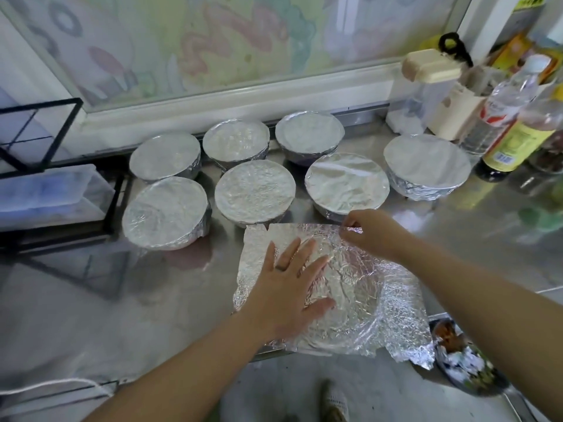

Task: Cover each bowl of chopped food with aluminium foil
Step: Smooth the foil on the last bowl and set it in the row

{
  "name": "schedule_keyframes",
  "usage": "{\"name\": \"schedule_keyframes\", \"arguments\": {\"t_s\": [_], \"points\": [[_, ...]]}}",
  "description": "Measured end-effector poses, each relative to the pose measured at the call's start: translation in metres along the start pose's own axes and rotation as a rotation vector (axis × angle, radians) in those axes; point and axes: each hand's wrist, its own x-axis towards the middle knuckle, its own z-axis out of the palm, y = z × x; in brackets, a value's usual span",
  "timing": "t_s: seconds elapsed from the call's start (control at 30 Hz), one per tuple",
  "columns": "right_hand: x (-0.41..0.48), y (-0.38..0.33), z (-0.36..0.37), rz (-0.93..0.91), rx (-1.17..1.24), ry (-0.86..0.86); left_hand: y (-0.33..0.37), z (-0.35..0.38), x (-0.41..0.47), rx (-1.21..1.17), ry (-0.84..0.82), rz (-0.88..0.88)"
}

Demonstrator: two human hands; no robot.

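Observation:
A crinkled sheet of aluminium foil [359,287] lies draped over a bowl near the counter's front edge; the bowl's round rim shows through it and its contents are hidden. My left hand [289,287] presses flat on the foil's left part, fingers spread. My right hand [368,231] pinches the foil's far edge between thumb and fingers. Behind stand several bowls wrapped tight in foil, among them one at the front left [166,213], one in the middle [255,191] and one at the right [426,166].
A steel counter [137,300] carries everything. A black wire rack with a clear plastic box [45,190] stands at left. Bottles [499,108] and a lidded container [426,83] crowd the back right. A foil-lined pan with scraps [463,363] sits at the lower right.

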Motion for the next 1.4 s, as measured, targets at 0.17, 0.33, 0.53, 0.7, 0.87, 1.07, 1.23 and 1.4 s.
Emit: {"name": "schedule_keyframes", "arguments": {"t_s": [0.17, 0.33, 0.53, 0.7, 0.87, 1.07, 1.23, 1.4], "points": [[0.004, -0.005, 0.003, -0.011, 0.121, -0.03, -0.001, -0.001, -0.012, 0.018, -0.02, -0.009], [0.015, -0.011, 0.009, 0.001, 0.144, -0.027, -0.006, -0.003, -0.012, 0.026, -0.067, 0.026], [-0.004, -0.015, 0.032, -0.024, 0.215, 0.297, -0.004, -0.001, -0.016, 0.029, -0.089, -0.001], [-0.043, -0.035, 0.054, -0.268, -0.052, 0.335, -0.002, -0.001, -0.016, 0.026, -0.082, -0.024], [-0.049, -0.027, 0.071, -0.174, -0.107, 0.14, -0.002, 0.002, -0.016, 0.064, -0.082, -0.035], [-0.045, -0.024, 0.073, -0.112, 0.085, 0.163, -0.001, 0.003, -0.017, 0.077, -0.082, -0.032], [-0.038, -0.023, 0.068, 0.027, 0.279, 0.154, 0.0, 0.004, -0.015, 0.08, -0.089, -0.037], [-0.031, -0.017, 0.066, 0.154, 0.623, 0.142, 0.001, 0.003, -0.017, 0.073, -0.072, -0.032]]}}
